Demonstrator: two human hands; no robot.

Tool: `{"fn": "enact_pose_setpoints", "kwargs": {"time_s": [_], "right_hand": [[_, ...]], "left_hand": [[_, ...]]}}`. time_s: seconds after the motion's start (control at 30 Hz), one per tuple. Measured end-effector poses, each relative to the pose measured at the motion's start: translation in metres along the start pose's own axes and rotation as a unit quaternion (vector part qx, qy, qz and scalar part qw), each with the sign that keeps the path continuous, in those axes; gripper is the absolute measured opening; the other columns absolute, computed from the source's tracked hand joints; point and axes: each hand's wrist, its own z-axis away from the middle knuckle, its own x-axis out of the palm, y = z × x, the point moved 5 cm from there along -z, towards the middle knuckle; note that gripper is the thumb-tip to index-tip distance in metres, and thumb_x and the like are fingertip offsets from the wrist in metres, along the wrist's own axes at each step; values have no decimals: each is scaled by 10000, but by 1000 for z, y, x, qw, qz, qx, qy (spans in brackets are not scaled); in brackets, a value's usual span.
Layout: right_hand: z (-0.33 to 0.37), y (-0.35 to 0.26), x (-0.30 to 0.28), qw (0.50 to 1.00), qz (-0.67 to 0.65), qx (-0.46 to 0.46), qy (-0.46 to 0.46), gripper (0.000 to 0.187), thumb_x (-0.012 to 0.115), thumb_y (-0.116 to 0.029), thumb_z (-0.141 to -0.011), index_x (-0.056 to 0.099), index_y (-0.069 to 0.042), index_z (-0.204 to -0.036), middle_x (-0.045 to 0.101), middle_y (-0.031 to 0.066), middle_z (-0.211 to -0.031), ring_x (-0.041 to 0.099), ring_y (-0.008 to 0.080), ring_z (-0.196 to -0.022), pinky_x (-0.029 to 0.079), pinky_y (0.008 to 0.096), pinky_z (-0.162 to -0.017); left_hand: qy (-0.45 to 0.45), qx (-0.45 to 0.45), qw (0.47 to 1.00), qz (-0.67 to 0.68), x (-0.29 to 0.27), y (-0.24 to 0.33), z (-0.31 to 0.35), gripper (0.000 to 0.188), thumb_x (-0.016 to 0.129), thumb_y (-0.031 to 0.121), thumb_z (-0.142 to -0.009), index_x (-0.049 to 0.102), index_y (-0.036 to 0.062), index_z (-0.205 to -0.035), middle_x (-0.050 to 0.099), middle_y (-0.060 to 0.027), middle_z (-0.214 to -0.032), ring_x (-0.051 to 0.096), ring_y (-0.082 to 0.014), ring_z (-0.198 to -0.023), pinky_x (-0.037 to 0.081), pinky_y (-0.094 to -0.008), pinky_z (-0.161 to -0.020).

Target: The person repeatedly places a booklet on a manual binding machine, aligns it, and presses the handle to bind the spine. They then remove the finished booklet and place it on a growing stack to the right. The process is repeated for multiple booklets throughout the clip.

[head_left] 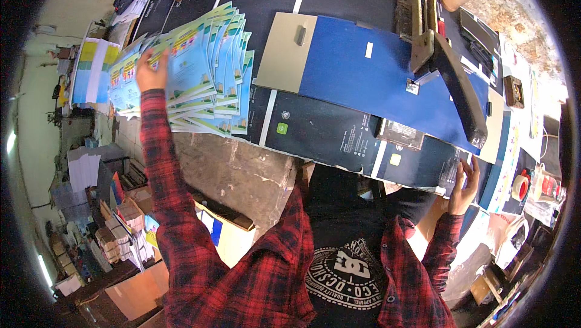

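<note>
My left hand [152,72] is over the left part of a fanned pile of printed booklets [227,79] with blue, green and yellow covers. Its fingers are blurred, so whether they grip a booklet cannot be made out. At the table's front edge on the right, my right hand [465,187] has its fingers apart and holds nothing. Farther back from that hand stands a dark, long-armed stapler-like tool [451,82], its worn lever slanting over a blue board [357,64]. A pale grey panel [284,49] forms the board's left end.
Dark printed sheeting [321,128] covers the table. A clear plastic box [400,134] lies near the front edge. Rolls of tape [520,187] and a brown block [514,92] are at the right. Stacked papers and boxes [124,225] crowd the lower left.
</note>
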Motion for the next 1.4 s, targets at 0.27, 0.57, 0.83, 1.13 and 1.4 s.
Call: {"fn": "enact_pose_setpoints", "kwargs": {"time_s": [0.27,0.57,0.83,1.13,1.4], "right_hand": [[-9,-8,-39,992,106,-70,26,451,697,-130,-860,581,-23,-1282,676,158,-1160,637,265,-1102,468,397,-967],[-105,157,-182,928,335,111,116,875,659,-687,-766,523,-45,-1346,557,199,-1330,523,341,-1255,406,465,-1033],[-128,164,-186,910,383,151,50,869,645,-778,-700,692,-11,-1106,625,245,-1141,607,333,-1099,459,427,-971],[-134,157,-199,939,291,161,87,852,641,-781,-705,723,11,-1008,707,218,-893,697,297,-900,529,396,-836],[-168,227,-212,958,77,270,49,821,535,-718,-854,676,68,-1046,698,150,-898,668,179,-746,523,285,-656]], "left_hand": [[-130,59,980,139,95,89,55,536,712,321,-890,563,0,-1292,588,-182,-1302,555,-308,-1202,407,-417,-1053],[-327,150,896,261,39,234,125,406,632,135,-932,562,-28,-1297,638,-172,-1222,600,-255,-1136,427,-374,-1002],[-326,4,922,209,-26,125,195,423,593,176,-966,533,-5,-1343,612,-177,-1261,581,-265,-1163,417,-385,-1016],[-315,-92,935,133,-114,120,213,419,655,273,-942,606,-2,-1255,650,-173,-1210,612,-273,-1124,451,-407,-1008],[-342,-7,921,187,-78,167,208,437,598,171,-950,536,3,-1349,625,-175,-1246,576,-260,-1174,411,-402,-1025]]}}
